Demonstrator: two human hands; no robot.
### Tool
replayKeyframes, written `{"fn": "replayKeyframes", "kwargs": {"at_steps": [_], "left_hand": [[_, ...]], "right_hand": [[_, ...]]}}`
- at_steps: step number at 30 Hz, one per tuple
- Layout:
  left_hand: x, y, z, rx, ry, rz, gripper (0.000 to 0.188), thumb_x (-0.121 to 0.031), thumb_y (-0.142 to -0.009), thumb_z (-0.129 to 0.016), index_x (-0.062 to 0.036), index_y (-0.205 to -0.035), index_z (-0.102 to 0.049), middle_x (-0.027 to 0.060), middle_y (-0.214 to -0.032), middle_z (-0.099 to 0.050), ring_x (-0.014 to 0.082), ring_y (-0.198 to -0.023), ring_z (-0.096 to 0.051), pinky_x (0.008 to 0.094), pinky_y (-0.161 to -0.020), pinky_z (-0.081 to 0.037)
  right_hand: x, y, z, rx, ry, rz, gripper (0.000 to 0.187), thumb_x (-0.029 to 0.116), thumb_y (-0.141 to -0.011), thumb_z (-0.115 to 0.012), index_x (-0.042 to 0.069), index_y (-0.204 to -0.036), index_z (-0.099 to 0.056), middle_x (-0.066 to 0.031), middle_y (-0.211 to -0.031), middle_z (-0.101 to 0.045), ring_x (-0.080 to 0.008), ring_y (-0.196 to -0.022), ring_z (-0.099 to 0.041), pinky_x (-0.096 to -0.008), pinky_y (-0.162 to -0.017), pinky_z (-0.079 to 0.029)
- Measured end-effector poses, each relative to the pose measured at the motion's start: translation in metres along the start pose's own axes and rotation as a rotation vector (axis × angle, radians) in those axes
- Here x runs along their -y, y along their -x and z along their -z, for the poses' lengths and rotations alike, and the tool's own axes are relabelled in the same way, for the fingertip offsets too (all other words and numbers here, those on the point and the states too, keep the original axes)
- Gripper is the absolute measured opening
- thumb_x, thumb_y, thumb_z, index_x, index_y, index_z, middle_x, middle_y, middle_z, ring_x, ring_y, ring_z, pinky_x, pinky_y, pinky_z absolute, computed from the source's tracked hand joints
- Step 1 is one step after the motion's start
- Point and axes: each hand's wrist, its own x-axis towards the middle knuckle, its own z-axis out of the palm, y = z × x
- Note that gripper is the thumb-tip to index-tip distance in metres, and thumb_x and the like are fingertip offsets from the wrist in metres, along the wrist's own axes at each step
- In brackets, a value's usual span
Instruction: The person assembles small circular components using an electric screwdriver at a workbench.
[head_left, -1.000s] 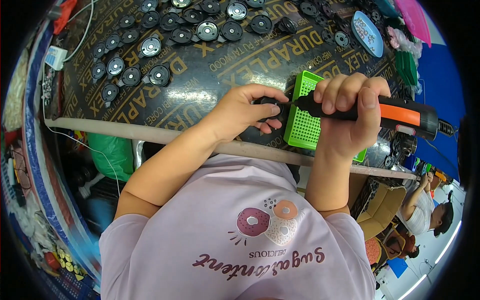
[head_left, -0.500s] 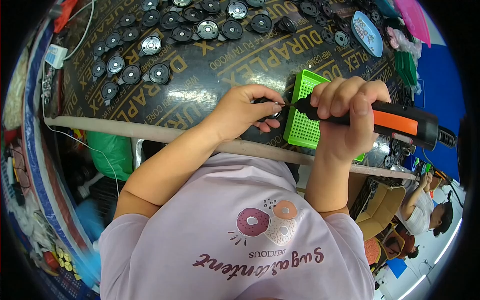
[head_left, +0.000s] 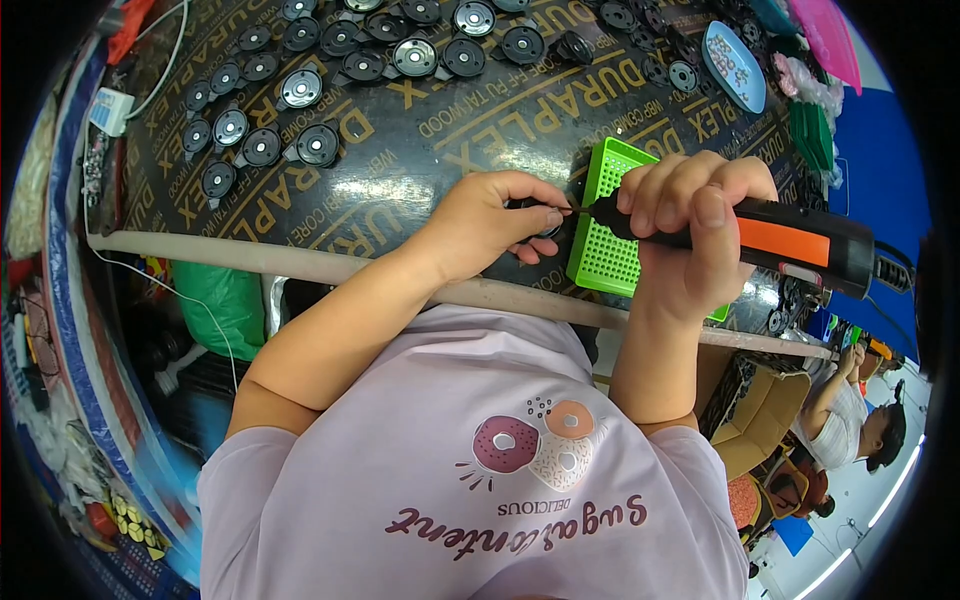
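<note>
My left hand (head_left: 497,222) pinches a small round black part (head_left: 545,232) between thumb and fingers, low over the dark tabletop. Much of that part is hidden by the fingers. My right hand (head_left: 690,215) is wrapped round a black and orange electric screwdriver (head_left: 790,245), held nearly level with its bit pointing left. The thin bit (head_left: 582,210) reaches the part beside my left thumb; whether it sits in a screw is too small to tell. Below the screwdriver's nose lies a bright green perforated tray (head_left: 607,258), partly covered by my right hand.
Several round black parts with metal centres (head_left: 318,145) lie across the far and left tabletop. A light blue dish (head_left: 735,68) of small pieces stands at the far right. The screwdriver's cord trails right. Another person (head_left: 850,415) sits beyond an open cardboard box (head_left: 760,420).
My right hand and the screwdriver have shifted very slightly. My left hand keeps its pinch on the black part in the same place.
</note>
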Motion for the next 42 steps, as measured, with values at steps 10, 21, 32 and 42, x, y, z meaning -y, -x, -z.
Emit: {"fn": "replayKeyframes", "kwargs": {"at_steps": [10,21,32,42], "left_hand": [[0.001,0.0,-0.002,-0.006,0.018,-0.048,0.026,-0.002,-0.088,-0.061,-0.0043,-0.114,-0.059,0.0086,-0.096,-0.065,0.0153,-0.075,-0.067,0.0226,-0.059,-0.054],[-0.002,0.0,-0.004,-0.042,0.013,-0.069,0.046,0.004,-0.087,-0.055,-0.0094,-0.126,-0.034,0.012,-0.097,-0.062,0.0176,-0.071,-0.067,0.0241,-0.054,-0.053],[0.009,-0.007,-0.002,-0.059,-0.01,-0.072,0.04,0.005,-0.087,-0.055,-0.0015,-0.123,-0.038,0.013,-0.093,-0.062,0.0167,-0.068,-0.067,0.0243,-0.052,-0.052],[0.01,-0.012,0.0,-0.034,-0.027,-0.063,0.033,0.006,-0.087,-0.053,0.0027,-0.118,-0.043,0.0142,-0.095,-0.062,0.0169,-0.067,-0.067,0.0243,-0.051,-0.053]], "right_hand": [[0.001,-0.001,0.002,0.029,-0.006,0.018,0.02,-0.007,-0.083,-0.056,0.005,-0.089,-0.042,-0.0105,-0.064,-0.054,-0.0181,-0.048,-0.052,-0.0343,-0.052,-0.048],[-0.015,0.004,-0.008,0.005,0.079,0.017,0.028,-0.016,-0.075,-0.062,0.003,-0.087,-0.044,-0.01,-0.067,-0.058,-0.0141,-0.055,-0.058,-0.026,-0.053,-0.052],[-0.024,0.006,-0.008,0.11,0.066,-0.01,0.028,-0.015,-0.075,-0.063,0.003,-0.085,-0.045,-0.0101,-0.067,-0.059,-0.0128,-0.055,-0.058,-0.0248,-0.054,-0.052],[-0.026,0.01,-0.003,0.163,0.183,0.004,0.018,-0.001,-0.085,-0.059,0.007,-0.087,-0.043,-0.0064,-0.063,-0.051,-0.018,-0.051,-0.052,-0.0347,-0.054,-0.047]]}}
